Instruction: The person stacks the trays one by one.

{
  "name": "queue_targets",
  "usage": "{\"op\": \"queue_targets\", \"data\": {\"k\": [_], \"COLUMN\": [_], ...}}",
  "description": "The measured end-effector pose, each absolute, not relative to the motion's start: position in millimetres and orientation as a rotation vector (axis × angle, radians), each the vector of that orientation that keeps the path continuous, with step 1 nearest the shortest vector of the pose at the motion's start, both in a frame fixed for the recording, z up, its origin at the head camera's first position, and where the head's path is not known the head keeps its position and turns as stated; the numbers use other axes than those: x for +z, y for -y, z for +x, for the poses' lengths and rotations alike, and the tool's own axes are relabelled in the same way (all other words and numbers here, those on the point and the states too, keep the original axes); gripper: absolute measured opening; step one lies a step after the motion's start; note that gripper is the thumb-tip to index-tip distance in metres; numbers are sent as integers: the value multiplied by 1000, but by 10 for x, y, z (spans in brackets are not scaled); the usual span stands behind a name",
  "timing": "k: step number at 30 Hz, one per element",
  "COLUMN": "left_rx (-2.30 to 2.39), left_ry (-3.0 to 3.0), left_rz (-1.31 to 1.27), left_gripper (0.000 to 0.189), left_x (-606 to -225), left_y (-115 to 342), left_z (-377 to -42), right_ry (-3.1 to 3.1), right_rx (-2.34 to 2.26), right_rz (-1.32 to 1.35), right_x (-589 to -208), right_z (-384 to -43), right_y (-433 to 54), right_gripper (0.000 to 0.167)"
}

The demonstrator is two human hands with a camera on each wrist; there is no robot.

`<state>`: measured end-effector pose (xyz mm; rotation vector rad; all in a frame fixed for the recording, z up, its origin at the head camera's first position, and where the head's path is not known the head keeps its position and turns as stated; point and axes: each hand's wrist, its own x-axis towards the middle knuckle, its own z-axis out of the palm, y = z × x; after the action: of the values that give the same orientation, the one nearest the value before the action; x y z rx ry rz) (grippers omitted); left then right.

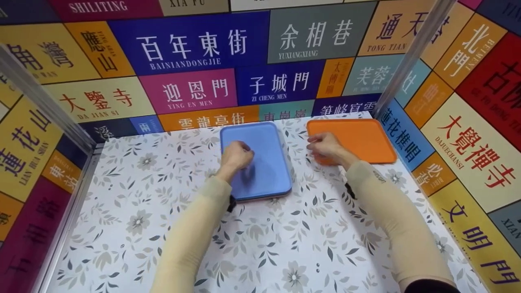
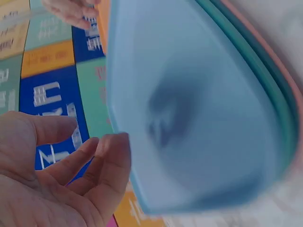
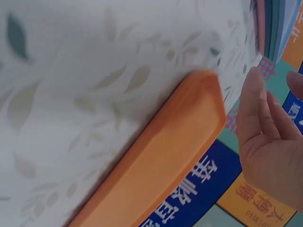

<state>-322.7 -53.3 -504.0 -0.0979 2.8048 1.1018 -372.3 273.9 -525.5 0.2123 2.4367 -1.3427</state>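
In the head view, a light-blue rectangular tray [image 1: 264, 173] tops a stack on the table. Over its left half hovers my left hand [image 1: 236, 156], holding nothing, its fingers loosely bent and its shadow on the tray. The left wrist view shows a teal tray [image 2: 285, 137] and a pink tray edge [image 2: 283, 61] under the blue one. An orange tray [image 1: 366, 140] lies apart to the right. Above its left edge is my right hand [image 1: 325, 146], fingers slightly bent. The right wrist view shows that hand [image 3: 270, 142] with nothing in its grasp, beyond the orange tray's corner.
A white floral cloth [image 1: 138, 175] covers the table under both trays. Panels with printed place names [image 1: 187, 42] stand behind and at both sides. Metal posts [image 1: 407, 61] rise at the back corners. A strip of cloth separates the stack from the orange tray.
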Motion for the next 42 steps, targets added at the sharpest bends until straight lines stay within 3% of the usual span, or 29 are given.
{"op": "queue_targets", "data": {"k": [16,23,27,34,42], "left_rx": [1001,1077,1139,1196,1244], "left_ry": [-2788,-2802,-2771,-2785,-2743], "left_rz": [65,50,-6,-63,-78], "left_gripper": [33,36,34,30,33], "left_x": [-4980,-5851,-6095,-5913,-5999], "left_y": [-543,-875,-992,-1105,-1199], "left_z": [-3218,-3782,-3896,-3591,-3590], "right_ry": [-2595,-2708,-2705,-2770,-2648], "right_rx": [-1173,-949,-929,-918,-1003], "right_rz": [320,371,430,654,774], "right_x": [-5280,-5177,-5175,-5260,-5357], "right_z": [-3621,-3569,-3518,-3383,-3277], "right_y": [-3824,-4343,-4587,-4907,-5070], "right_gripper": [54,58,61,64,72]}}
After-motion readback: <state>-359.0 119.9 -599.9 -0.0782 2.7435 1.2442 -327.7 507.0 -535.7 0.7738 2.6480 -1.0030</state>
